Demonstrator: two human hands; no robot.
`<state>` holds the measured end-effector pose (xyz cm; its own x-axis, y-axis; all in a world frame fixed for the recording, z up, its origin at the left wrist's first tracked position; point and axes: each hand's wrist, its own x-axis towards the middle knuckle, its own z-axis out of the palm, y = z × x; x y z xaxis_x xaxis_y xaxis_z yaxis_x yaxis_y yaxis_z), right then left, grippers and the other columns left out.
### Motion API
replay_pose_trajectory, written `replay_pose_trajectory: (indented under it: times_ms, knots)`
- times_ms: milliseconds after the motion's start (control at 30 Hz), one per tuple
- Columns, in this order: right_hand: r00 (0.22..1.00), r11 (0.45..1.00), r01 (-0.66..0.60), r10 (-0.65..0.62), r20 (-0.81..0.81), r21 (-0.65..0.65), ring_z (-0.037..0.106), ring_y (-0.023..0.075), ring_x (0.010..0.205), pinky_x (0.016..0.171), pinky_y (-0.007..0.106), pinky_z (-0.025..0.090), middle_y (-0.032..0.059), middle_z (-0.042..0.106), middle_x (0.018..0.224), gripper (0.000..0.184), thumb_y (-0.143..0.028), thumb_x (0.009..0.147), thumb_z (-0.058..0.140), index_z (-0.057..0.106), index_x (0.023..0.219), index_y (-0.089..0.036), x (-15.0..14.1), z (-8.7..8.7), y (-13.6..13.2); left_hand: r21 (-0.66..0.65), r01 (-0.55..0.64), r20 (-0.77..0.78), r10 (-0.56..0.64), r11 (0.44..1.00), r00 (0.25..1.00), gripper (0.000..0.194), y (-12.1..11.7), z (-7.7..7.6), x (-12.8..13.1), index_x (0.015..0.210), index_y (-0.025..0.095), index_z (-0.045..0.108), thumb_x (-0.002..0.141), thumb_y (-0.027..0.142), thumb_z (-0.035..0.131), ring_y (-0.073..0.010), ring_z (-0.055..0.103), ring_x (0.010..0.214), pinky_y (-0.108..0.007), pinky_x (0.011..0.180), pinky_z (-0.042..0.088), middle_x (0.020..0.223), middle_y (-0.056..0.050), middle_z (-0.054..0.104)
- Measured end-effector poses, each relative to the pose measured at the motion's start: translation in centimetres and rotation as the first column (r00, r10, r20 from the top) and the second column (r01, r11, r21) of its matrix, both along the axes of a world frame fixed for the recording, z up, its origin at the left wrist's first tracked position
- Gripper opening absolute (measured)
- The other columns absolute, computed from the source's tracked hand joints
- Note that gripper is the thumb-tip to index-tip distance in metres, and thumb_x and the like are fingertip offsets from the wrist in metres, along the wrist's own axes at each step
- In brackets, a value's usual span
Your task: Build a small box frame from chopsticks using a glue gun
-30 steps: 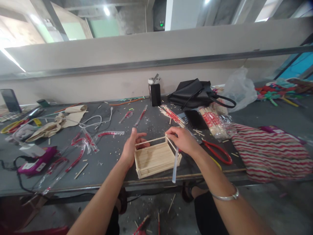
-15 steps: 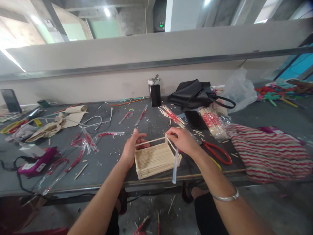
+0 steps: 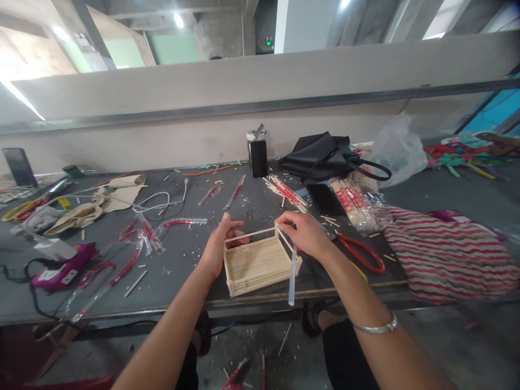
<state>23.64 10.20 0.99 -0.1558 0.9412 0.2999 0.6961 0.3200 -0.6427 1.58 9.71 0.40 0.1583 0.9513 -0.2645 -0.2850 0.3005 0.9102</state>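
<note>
A small tray of pale wooden sticks (image 3: 255,262) with low raised sides sits at the table's front edge. Around its left end curls my left hand (image 3: 215,246), thumb up and fingers behind the upper rail. My right hand (image 3: 299,232) pinches the tray's far right corner, where a thin stick rail meets a short post. Below the right hand a translucent whitish stick (image 3: 292,279), like a glue stick, points down past the table edge; its upper end is hidden. Red-handled pliers or scissors (image 3: 361,253) lie right of my right wrist.
Loose sticks and a red-wrapped stick bundle (image 3: 288,193) lie behind, near a packed bundle (image 3: 354,203) and a phone (image 3: 325,199). A black bag (image 3: 317,155) and a bottle (image 3: 257,154) stand by the wall. Plastic wrappers (image 3: 140,238) litter the left; striped cloth (image 3: 447,254) covers the right.
Almost nothing differs. Both hands keep their places on the stick tray, and the view has shifted very slightly.
</note>
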Motion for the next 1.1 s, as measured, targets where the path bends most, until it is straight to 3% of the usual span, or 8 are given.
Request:
replay_pose_trajectory:
  times_ms: [167, 400, 567, 833, 933, 1033, 1100]
  knots:
    - [1.0, 1.0, -0.005, 0.005, -0.016, 0.005, 0.066, 0.017, 0.082, 0.079, 0.029, 0.046, 0.0009, 0.073, 0.085, 0.012, -0.016, 0.081, 0.056, 0.066, 0.082, -0.022, 0.2, -0.2, -0.1, 0.071, 0.011, 0.122, -0.02, 0.997, 0.992, 0.059, -0.2, 0.8, -1.0, 0.096, 0.013, 0.065, 0.077, 0.068, 0.049, -0.0216, 0.064, 0.074, -0.033, 0.07, 0.048, 0.078, -0.007, 0.068]
    - [1.0, 1.0, -0.002, 0.002, -0.01, 0.012, 0.066, 0.0178, 0.08, 0.078, 0.03, 0.046, 0.0011, 0.073, 0.082, 0.012, -0.016, 0.081, 0.055, 0.065, 0.081, -0.022, 0.2, -0.3, -0.3, 0.165, -0.081, -0.145, 0.105, 0.983, 0.984, 0.045, -1.6, 0.4, -2.6, 0.098, 0.016, 0.07, 0.08, 0.054, 0.055, -0.024, 0.062, 0.096, -0.032, 0.088, 0.042, 0.092, -0.008, 0.072]
    - [1.0, 1.0, 0.007, -0.007, 0.002, 0.004, 0.066, 0.0185, 0.081, 0.077, 0.03, 0.047, 0.002, 0.072, 0.083, 0.011, -0.016, 0.082, 0.055, 0.065, 0.082, -0.021, 0.2, -0.3, -0.3, 0.17, -0.041, -0.277, 0.088, 0.985, 0.957, 0.035, -2.5, -0.4, -2.1, 0.103, 0.022, 0.07, 0.078, 0.045, 0.061, -0.0241, 0.062, 0.095, -0.031, 0.083, 0.044, 0.099, -0.006, 0.072]
    - [1.0, 1.0, 0.004, -0.004, 0.008, 0.006, 0.066, 0.0181, 0.081, 0.079, 0.03, 0.047, 0.002, 0.073, 0.084, 0.011, -0.017, 0.083, 0.055, 0.064, 0.084, -0.022, 0.2, -0.4, -0.3, 0.236, -0.055, -0.417, 0.153, 0.97, 0.896, 0.027, -2.4, 0.0, -1.6, 0.082, 0.02, 0.071, 0.078, 0.044, 0.06, -0.0227, 0.061, 0.082, -0.029, 0.073, 0.043, 0.08, -0.005, 0.071]
    - [1.0, 1.0, 0.003, -0.003, 0.009, -0.003, 0.066, 0.0182, 0.082, 0.079, 0.03, 0.046, 0.0019, 0.073, 0.084, 0.011, -0.017, 0.083, 0.055, 0.064, 0.083, -0.022, 0.1, -0.3, -0.3, 0.413, 0.014, -0.548, 0.236, 0.911, 0.803, 0.021, -2.1, 0.6, -1.2, 0.084, 0.021, 0.072, 0.078, 0.038, 0.06, -0.0242, 0.06, 0.084, -0.031, 0.076, 0.043, 0.084, -0.006, 0.071]
    - [1.0, 1.0, -0.001, 0.001, 0.003, -0.012, 0.066, 0.0183, 0.082, 0.078, 0.03, 0.046, 0.0018, 0.072, 0.084, 0.01, -0.017, 0.083, 0.055, 0.065, 0.084, -0.022, -0.1, -0.2, -0.3, 0.589, 0.222, -0.68, 0.328, 0.777, 0.656, 0.018, -1.9, 1.9, -0.2, 0.091, 0.024, 0.072, 0.078, 0.03, 0.062, -0.0259, 0.059, 0.089, -0.034, 0.083, 0.042, 0.091, -0.007, 0.07]
    - [1.0, 1.0, -0.006, 0.006, 0.0, -0.012, 0.066, 0.0182, 0.082, 0.078, 0.03, 0.046, 0.0017, 0.072, 0.084, 0.01, -0.018, 0.083, 0.055, 0.065, 0.084, -0.021, -0.2, -0.2, -0.3, 0.585, 0.372, -0.759, 0.325, 0.72, 0.565, 0.021, -1.7, 2.9, 0.8, 0.097, 0.023, 0.071, 0.079, 0.026, 0.06, -0.0268, 0.06, 0.092, -0.036, 0.086, 0.041, 0.094, -0.008, 0.07]
